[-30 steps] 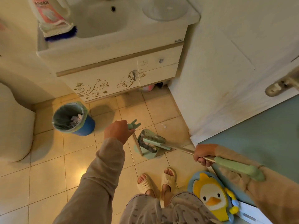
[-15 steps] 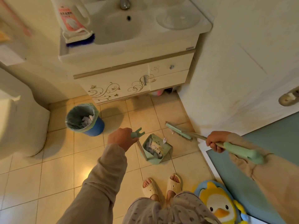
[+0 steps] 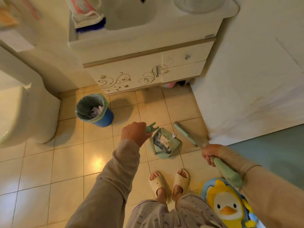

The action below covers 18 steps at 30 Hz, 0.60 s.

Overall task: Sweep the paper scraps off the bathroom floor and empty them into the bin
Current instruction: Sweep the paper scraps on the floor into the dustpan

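Head view: beige tiled bathroom floor (image 3: 49, 162)

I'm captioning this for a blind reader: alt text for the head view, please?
Seen from above, the left hand holds a green dustpan full of paper scraps on the tiled floor, while the right hand grips a broom beside it. A blue bin stands near the sink cabinet.

One blue bin (image 3: 97, 111), one green dustpan (image 3: 166, 143), one green broom (image 3: 187, 135), two slippers (image 3: 158, 181), one duck-print mat (image 3: 227, 204), one toilet (image 3: 24, 112)
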{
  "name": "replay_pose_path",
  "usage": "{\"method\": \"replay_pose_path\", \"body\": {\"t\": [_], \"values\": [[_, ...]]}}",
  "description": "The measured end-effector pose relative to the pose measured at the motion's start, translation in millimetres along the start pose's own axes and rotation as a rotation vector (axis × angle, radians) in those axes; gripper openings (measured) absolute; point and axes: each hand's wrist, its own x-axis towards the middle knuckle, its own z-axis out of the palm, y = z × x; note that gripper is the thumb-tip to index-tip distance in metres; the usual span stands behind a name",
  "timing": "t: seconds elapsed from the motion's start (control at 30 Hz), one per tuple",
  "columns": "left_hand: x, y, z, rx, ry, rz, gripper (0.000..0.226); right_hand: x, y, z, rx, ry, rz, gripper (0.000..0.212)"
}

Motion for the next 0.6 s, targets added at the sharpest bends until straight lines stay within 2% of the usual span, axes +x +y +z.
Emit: {"method": "replay_pose_path", "body": {"t": [0.03, 0.1, 0.3, 0.5, 0.6], "values": [[2, -1, -1, 0.003, 0.003, 0.004, 0.033, 2, -6, -5, -0.116, -0.008, 0.099, 0.031], [5, -1, -3, 0.011, 0.002, 0.015, 0.034, 0, -14, -24, -0.173, -0.026, 0.193, 0.03], [4, -3, -4, 0.04, -0.008, 0.018, 0.034, -14, -24, -69, -0.007, -0.023, 0.146, 0.034], [0, -2, -6, 0.053, -0.002, 0.043, 0.036, -4, -37, -52, -0.059, 0.115, 0.093, 0.028], [-2, -4, -6, 0.051, -0.017, 0.033, 0.036, 13, -42, -25, -0.222, 0.122, 0.102, 0.029]]}}
